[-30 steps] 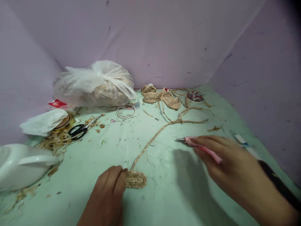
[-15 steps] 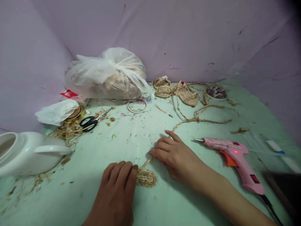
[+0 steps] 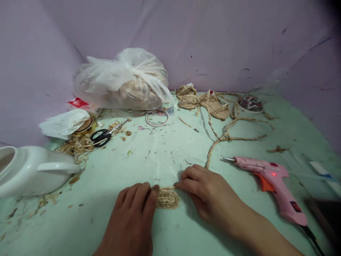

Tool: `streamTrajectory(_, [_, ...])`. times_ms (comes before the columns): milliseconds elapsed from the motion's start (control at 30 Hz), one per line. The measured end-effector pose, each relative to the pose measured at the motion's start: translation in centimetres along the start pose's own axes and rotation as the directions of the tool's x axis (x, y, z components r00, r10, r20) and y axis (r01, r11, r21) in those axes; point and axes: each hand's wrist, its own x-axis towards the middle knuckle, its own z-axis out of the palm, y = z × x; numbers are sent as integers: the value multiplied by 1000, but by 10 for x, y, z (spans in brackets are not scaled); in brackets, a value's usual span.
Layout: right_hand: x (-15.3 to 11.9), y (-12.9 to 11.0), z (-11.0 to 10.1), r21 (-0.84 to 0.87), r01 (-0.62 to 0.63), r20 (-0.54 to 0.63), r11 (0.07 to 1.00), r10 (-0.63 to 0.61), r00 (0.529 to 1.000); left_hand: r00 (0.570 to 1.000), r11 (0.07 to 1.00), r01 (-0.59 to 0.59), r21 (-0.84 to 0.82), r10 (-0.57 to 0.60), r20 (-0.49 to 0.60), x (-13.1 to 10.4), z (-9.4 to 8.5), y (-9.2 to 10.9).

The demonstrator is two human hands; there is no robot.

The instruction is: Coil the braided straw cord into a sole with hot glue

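A flat oval coil of braided straw rope [image 3: 168, 198] lies on the green table, its left end covered by the fingers of my left hand [image 3: 134, 209]. Just right of the coil, my right hand [image 3: 206, 190] pinches the loose rope close to the coil's upper edge. Beyond that hand, the rope [image 3: 213, 149] runs up the table and divides into several strands. A pink glue gun [image 3: 277, 185] with an orange trigger and a lit red light lies to the right of my right hand, its nozzle pointing left.
At left are a white pitcher [image 3: 34, 170], black-handled scissors [image 3: 102, 137] and straw scraps [image 3: 77, 144]. A tied plastic bag [image 3: 125, 81], a white ring [image 3: 157, 124], woven straw pieces [image 3: 215, 106] and a round container [image 3: 250, 104] stand farther back.
My right hand has moved down and slightly right, bringing the rope nearer the coil's upper edge. My left hand remains on the coil. The view has shifted slightly.
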Motion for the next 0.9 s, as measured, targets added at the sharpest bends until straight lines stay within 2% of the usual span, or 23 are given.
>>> streamTrajectory(167, [-5,-6,1,39,-85,13,996,84,996,998,998,56,-22,-57,-34,-4,7,2])
streamTrajectory(433, [-7,-16,0,7,-196,24,980,196,980,989,989,136,-58,-132,65,-6,6,5])
streamTrajectory(633, [-9,-25,-2,-209,-277,22,938,287,958,986,997,81,-15,-78,144,-6,1,0])
streamTrajectory(767, [-11,-25,1,-209,-281,-50,937,277,960,984,995,70,73,-81,159,-8,1,-1])
streamTrajectory(900, [-9,-26,5,-187,-234,-148,954,208,967,984,985,63,158,-88,155,-10,1,0])
